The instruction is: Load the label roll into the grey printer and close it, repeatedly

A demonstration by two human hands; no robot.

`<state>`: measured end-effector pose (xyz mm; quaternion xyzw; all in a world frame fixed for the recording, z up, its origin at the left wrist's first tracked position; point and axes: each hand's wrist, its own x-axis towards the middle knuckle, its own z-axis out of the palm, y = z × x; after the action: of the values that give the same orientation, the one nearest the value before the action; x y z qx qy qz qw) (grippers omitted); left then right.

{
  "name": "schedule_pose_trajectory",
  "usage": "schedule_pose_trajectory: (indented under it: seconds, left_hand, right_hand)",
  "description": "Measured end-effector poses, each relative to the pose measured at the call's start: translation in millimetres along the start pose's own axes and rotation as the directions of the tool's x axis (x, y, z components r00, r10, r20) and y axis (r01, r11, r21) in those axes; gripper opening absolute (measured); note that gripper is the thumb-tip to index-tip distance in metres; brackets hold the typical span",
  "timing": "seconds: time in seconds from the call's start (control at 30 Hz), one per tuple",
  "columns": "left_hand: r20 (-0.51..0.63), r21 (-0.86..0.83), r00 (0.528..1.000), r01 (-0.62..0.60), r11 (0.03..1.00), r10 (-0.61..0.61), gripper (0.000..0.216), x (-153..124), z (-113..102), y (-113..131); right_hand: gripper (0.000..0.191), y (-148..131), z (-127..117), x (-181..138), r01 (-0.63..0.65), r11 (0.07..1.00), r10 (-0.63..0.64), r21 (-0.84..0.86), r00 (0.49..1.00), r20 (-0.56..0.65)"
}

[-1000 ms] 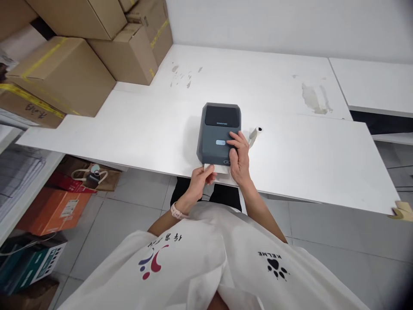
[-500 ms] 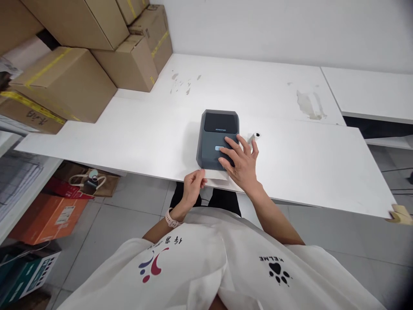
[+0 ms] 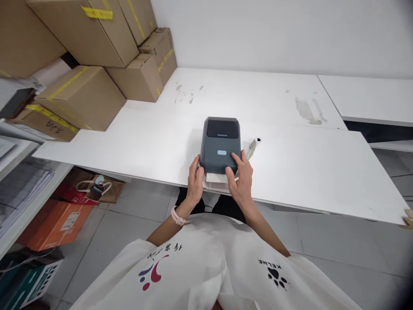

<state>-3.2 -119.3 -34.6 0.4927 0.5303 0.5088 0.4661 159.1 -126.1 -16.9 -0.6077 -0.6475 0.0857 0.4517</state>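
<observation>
A dark grey label printer (image 3: 220, 148) with a black window and a pale button stands on the white table. From its front a white strip of label paper (image 3: 216, 178) sticks out. My left hand (image 3: 195, 183) grips the printer's front left corner, its fingers along the side and thumb at the front edge. At the opposite corner, my right hand (image 3: 241, 178) holds the printer's right side, with the thumb near the front and the index finger over the top edge. Just right of the printer lies a small white roll (image 3: 254, 143) with a strip trailing from it.
Cardboard boxes (image 3: 82, 97) with yellow tape are stacked on the table's left end. Below at left are a shelf with papers (image 3: 22, 189), an orange box (image 3: 54, 221) and a bag (image 3: 97, 187). A white wall (image 3: 274, 34) stands behind the table (image 3: 306, 168).
My left hand has gone from the paper strip up to the printer's left side. My right hand has drawn back from the button to the right front corner. The view has tilted slightly.
</observation>
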Motion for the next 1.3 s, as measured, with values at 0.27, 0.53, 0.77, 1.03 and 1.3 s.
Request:
schedule_pose_trajectory:
  seconds: [0.27,0.53,0.77,1.03,1.3]
  left_hand:
    - [-0.019,0.076,0.990,-0.136,0.988,0.138,0.058,6,1,5]
    - [-0.003,0.239,0.940,-0.332,0.913,0.342,0.048,73,-4,55]
    - [0.083,0.647,0.996,-0.028,0.762,-0.035,0.058,123,8,45]
    - [0.049,0.521,0.988,0.100,0.848,-0.146,0.052,129,9,35]
    - [0.035,0.511,0.997,0.037,0.859,-0.063,0.041,131,12,29]
  right_hand:
    - [0.053,-7,-14,2,-0.147,0.954,0.149,0.260,0.989,0.014]
    - [0.063,-7,-20,104,0.142,0.981,-0.133,0.133,0.988,-0.076]
    - [0.068,13,-6,230,0.225,0.962,-0.213,0.155,0.973,-0.087]
    - [0.059,-5,-23,223,0.325,0.945,-0.319,-0.023,0.907,-0.276]
    - [0.063,2,10,171,0.419,0.886,-0.174,-0.199,0.697,0.695]
